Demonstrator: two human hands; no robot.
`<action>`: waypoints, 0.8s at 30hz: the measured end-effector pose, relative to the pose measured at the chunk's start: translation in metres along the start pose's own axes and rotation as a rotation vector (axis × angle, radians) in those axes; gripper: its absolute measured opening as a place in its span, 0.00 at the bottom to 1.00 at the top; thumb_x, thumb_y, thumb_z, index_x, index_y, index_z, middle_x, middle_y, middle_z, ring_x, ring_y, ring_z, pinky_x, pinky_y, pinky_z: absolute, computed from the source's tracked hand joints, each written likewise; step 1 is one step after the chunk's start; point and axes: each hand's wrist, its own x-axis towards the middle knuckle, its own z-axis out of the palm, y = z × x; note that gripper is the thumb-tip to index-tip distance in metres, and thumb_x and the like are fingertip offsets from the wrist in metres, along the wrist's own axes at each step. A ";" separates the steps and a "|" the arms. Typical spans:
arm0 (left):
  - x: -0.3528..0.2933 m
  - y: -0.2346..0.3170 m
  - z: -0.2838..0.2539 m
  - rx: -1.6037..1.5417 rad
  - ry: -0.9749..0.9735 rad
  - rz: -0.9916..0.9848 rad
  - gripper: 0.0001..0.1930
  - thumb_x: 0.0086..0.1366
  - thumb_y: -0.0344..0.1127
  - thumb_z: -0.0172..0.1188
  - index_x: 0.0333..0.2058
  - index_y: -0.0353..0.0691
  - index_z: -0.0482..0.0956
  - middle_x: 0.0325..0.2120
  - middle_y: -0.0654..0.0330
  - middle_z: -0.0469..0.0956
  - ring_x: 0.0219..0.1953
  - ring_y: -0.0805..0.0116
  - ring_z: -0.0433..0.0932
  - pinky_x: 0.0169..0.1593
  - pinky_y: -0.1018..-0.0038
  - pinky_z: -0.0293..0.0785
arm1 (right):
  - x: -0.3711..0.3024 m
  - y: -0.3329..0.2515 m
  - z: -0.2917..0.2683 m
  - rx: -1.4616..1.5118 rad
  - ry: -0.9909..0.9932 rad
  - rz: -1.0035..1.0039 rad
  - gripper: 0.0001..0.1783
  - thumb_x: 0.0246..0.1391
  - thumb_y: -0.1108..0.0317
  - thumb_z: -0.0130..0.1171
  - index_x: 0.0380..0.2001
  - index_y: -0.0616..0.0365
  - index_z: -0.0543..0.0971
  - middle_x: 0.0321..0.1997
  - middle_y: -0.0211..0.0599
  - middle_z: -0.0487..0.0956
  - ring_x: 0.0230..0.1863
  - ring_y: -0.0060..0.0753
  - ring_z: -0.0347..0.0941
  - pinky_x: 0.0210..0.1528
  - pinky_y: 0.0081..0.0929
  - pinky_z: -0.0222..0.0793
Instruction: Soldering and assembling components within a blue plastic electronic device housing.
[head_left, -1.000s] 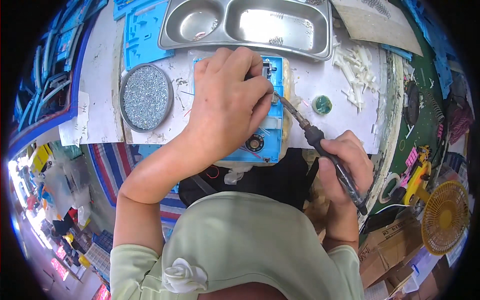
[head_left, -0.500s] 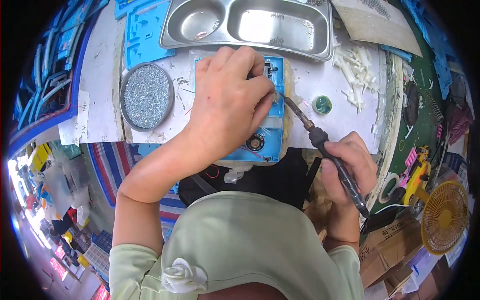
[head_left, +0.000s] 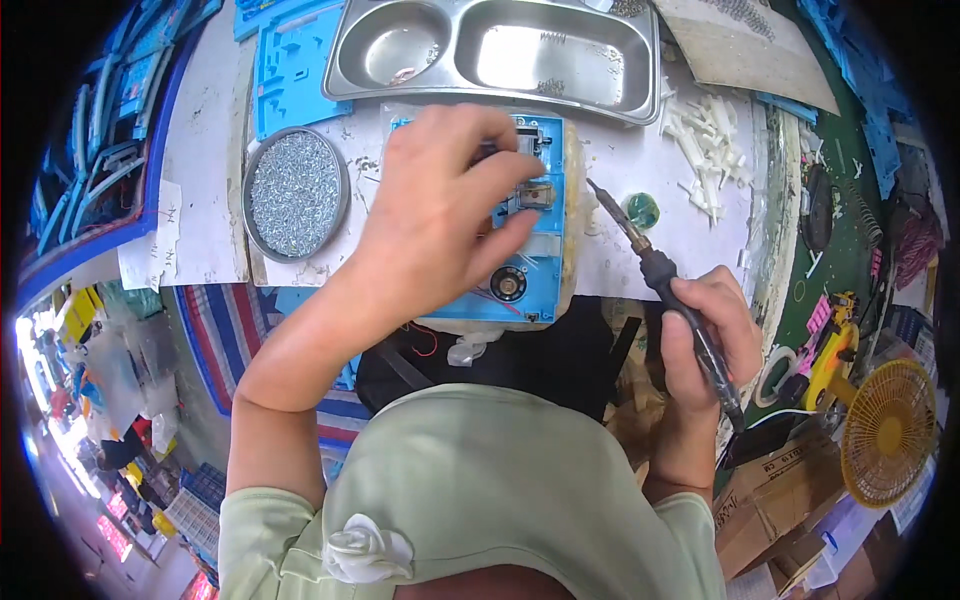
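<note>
My right hand [head_left: 715, 335] is closed round the dark handle of a soldering iron [head_left: 660, 275]. The iron's tip points up and left, to the right of a blue plastic casing [head_left: 545, 245] and apart from it. Over the casing is my left hand [head_left: 435, 190], thumb and forefinger apart on either side of a small metal-and-clear component [head_left: 535, 194]. Whether the fingertips touch the casing I cannot tell. A round black-rimmed part [head_left: 508, 284], like a small speaker, sits low in the casing. The hand hides the casing's left half.
A grey round dish of small metal screws [head_left: 295, 195] stands at left. Beyond the casing is a steel compartment tray [head_left: 490, 98] with springs. White plastic pieces [head_left: 705, 150] lie at right, near a small green round container [head_left: 642, 210]. A yellow fan [head_left: 888, 432] stands at lower right.
The soldering iron has drawn back right, its tip away from the casing. My left hand's thumb and forefinger have spread, baring the small component between them.
</note>
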 end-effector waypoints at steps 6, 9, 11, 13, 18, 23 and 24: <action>-0.027 -0.007 -0.003 -0.230 0.082 -0.057 0.12 0.58 0.17 0.66 0.41 0.34 0.85 0.37 0.54 0.81 0.33 0.61 0.82 0.36 0.73 0.78 | 0.001 0.003 0.003 0.019 0.030 0.024 0.15 0.48 0.79 0.68 0.41 0.68 0.82 0.22 0.37 0.75 0.23 0.31 0.68 0.26 0.25 0.62; -0.027 -0.007 0.003 -0.314 0.073 -0.112 0.11 0.58 0.18 0.67 0.40 0.34 0.85 0.37 0.54 0.81 0.33 0.61 0.82 0.36 0.73 0.79 | 0.003 0.001 0.004 0.015 0.025 0.020 0.14 0.48 0.79 0.68 0.41 0.69 0.82 0.22 0.37 0.75 0.24 0.31 0.68 0.26 0.25 0.62; -0.022 -0.006 0.006 -0.331 0.080 -0.106 0.10 0.58 0.18 0.67 0.39 0.34 0.85 0.37 0.54 0.82 0.33 0.62 0.83 0.36 0.73 0.79 | 0.004 0.000 0.004 0.015 0.026 0.019 0.14 0.48 0.79 0.68 0.41 0.69 0.82 0.23 0.37 0.75 0.24 0.31 0.68 0.26 0.24 0.62; -0.021 -0.007 0.008 -0.299 0.059 -0.092 0.10 0.57 0.19 0.68 0.38 0.34 0.84 0.37 0.54 0.82 0.33 0.61 0.83 0.36 0.72 0.79 | 0.002 0.000 0.004 0.018 0.037 0.020 0.14 0.49 0.78 0.69 0.41 0.69 0.82 0.22 0.37 0.75 0.24 0.31 0.68 0.27 0.24 0.62; -0.018 -0.007 0.015 -0.162 0.034 0.002 0.10 0.56 0.20 0.69 0.36 0.37 0.83 0.35 0.55 0.81 0.33 0.57 0.81 0.36 0.67 0.78 | -0.001 0.001 0.003 -0.003 0.028 0.038 0.14 0.49 0.78 0.69 0.41 0.68 0.82 0.23 0.37 0.75 0.24 0.31 0.69 0.27 0.25 0.62; -0.015 -0.005 0.022 -0.051 0.034 0.071 0.11 0.53 0.21 0.71 0.36 0.38 0.82 0.32 0.56 0.79 0.33 0.55 0.79 0.34 0.65 0.76 | 0.000 -0.003 0.006 0.006 -0.010 0.015 0.15 0.48 0.78 0.68 0.41 0.68 0.82 0.22 0.37 0.75 0.23 0.34 0.69 0.26 0.28 0.63; -0.015 -0.004 0.022 -0.038 0.031 0.063 0.12 0.52 0.21 0.71 0.36 0.38 0.82 0.32 0.56 0.79 0.33 0.55 0.79 0.35 0.65 0.76 | 0.000 -0.003 0.007 0.016 -0.017 0.008 0.15 0.48 0.78 0.68 0.41 0.68 0.82 0.22 0.37 0.75 0.23 0.34 0.69 0.26 0.28 0.64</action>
